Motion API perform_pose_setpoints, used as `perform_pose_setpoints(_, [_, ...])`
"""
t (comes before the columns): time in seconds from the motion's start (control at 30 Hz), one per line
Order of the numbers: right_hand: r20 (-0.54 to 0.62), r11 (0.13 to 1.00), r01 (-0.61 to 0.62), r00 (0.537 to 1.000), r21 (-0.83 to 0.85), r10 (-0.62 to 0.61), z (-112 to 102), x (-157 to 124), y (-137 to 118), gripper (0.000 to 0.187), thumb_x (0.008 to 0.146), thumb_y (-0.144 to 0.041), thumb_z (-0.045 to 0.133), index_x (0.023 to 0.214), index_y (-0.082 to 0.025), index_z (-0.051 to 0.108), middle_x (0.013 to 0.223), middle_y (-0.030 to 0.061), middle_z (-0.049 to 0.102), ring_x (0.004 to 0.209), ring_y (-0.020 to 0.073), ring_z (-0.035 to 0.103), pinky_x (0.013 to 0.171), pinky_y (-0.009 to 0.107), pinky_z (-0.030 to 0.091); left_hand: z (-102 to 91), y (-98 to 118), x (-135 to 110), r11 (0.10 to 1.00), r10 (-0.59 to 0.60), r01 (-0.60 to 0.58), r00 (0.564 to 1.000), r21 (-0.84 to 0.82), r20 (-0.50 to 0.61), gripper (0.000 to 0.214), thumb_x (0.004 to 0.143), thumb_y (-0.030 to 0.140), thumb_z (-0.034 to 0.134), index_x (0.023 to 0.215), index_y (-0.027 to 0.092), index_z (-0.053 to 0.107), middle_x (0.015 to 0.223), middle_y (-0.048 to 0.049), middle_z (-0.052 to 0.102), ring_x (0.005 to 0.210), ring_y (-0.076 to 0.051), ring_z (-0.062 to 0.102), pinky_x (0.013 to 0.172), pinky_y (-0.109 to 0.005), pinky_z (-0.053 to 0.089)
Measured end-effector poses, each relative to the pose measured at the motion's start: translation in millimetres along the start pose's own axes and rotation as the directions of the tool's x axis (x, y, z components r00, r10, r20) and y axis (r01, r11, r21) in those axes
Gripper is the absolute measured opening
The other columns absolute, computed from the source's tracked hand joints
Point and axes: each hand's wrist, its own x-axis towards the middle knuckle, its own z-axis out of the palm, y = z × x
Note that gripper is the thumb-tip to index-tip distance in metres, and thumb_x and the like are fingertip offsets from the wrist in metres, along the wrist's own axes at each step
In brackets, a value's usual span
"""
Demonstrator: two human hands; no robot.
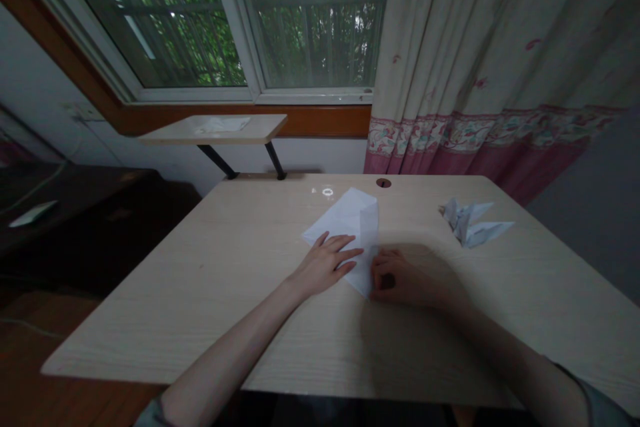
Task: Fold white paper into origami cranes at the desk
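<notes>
Apparently, the right fingers (386, 257) touch white paper (345, 212).

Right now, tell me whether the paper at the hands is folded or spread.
Partly folded: the paper shows a flap turned over along its right side.

Left hand (323, 267) hides part of paper (345, 217); curtain (490, 40) top cut off.

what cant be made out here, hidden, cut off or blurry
Head view, all four:
Paper beneath the left hand: covered by that hand.
Whether the right hand pinches the paper: hidden by its curled fingers.
White item on the raised shelf: too small and blurred to identify.
Right sleeve: cut off by the bottom edge.
</notes>
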Motion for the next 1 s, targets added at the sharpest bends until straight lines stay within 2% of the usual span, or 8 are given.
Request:
perform_pose_setpoints(0.23, [0.024,0.999,0.010,1.000,0.051,-0.011,3.6,1.3,9.5,0.021,0.077,-0.024,0.081,0.066,-0.021,0.063,0.083,-0.0027,0.070,0.094,0.0190,0.064,0.096,0.034,0.039,-1.1,0.0,0.2,1.000,0.003,-0.003,1.000,-0.004,0.006,0.036,0.105,0.036,0.047,0.139,0.038,0.055,0.154,-0.0050,0.047,0.142,-0.024,0.045,0.118,-0.058,0.028])
perform_pose_setpoints(0.37, [-0.010,0.997,0.015,1.000,0.073,-0.014,5.2,2.8,12.5,0.024,0.091,-0.031,0.065,0.069,-0.022,0.062,0.085,0.0005,0.070,0.087,0.0182,0.065,0.089,0.033,0.044,-1.5,0.1,0.1,1.000,0.005,-0.005,1.000,0.000,-0.001,0.036,0.105,0.036,0.047,0.139,0.038,0.056,0.154,-0.0057,0.047,0.141,-0.025,0.045,0.118,-0.058,0.028])
perform_pose_setpoints(0.47, [-0.095,0.995,0.031,0.995,0.096,-0.022,7.7,2.6,14.7,0.028,0.097,-0.035,0.054,0.074,-0.023,0.063,0.085,0.0016,0.069,0.085,0.0187,0.064,0.085,0.033,0.047,-2.1,0.6,0.2,1.000,0.009,-0.010,1.000,0.008,0.003,0.036,0.104,0.033,0.049,0.139,0.036,0.057,0.154,-0.0069,0.047,0.141,-0.024,0.045,0.118,-0.058,0.028])
perform_pose_setpoints(0.57, [-0.200,0.995,-0.016,0.979,0.094,0.034,9.0,1.7,17.5,0.023,0.098,-0.033,0.052,0.082,-0.024,0.065,0.087,0.0030,0.069,0.083,0.0195,0.064,0.079,0.033,0.050,-1.7,0.0,0.1,1.000,0.014,-0.014,1.000,0.020,-0.012,0.036,0.104,0.030,0.048,0.138,0.036,0.057,0.153,-0.0065,0.048,0.141,-0.025,0.045,0.119,-0.059,0.026])
perform_pose_setpoints(0.77, [-0.428,0.995,-0.101,0.899,0.001,0.091,7.1,2.3,25.7,0.025,0.099,-0.032,0.048,0.085,-0.023,0.067,0.086,0.0065,0.070,0.082,0.0224,0.065,0.078,0.037,0.052,0.7,-3.4,-0.8,0.999,0.018,-0.015,0.997,0.052,-0.071,0.038,0.104,0.024,0.045,0.137,0.036,0.058,0.152,-0.0045,0.050,0.141,-0.025,0.045,0.120,-0.059,0.023])
perform_pose_setpoints(0.87, [-0.478,0.991,-0.133,0.871,-0.009,0.113,6.0,3.3,28.9,0.027,0.100,-0.033,0.046,0.085,-0.024,0.068,0.086,0.0064,0.071,0.082,0.0225,0.066,0.080,0.037,0.053,0.7,-3.6,-0.6,0.997,0.019,-0.013,0.997,0.072,-0.078,0.041,0.103,0.019,0.045,0.138,0.036,0.058,0.152,-0.0046,0.050,0.142,-0.025,0.044,0.120,-0.060,0.022])
perform_pose_setpoints(1.0, [-0.491,0.988,-0.153,0.862,-0.014,0.126,6.3,3.5,31.2,0.027,0.100,-0.032,0.046,0.088,-0.025,0.069,0.089,0.0068,0.071,0.086,0.0232,0.067,0.083,0.038,0.053,0.8,-4.0,-0.3,0.997,0.025,-0.019,0.997,0.081,-0.070,0.044,0.101,0.015,0.046,0.138,0.036,0.057,0.153,-0.0048,0.048,0.142,-0.025,0.043,0.120,-0.061,0.021])
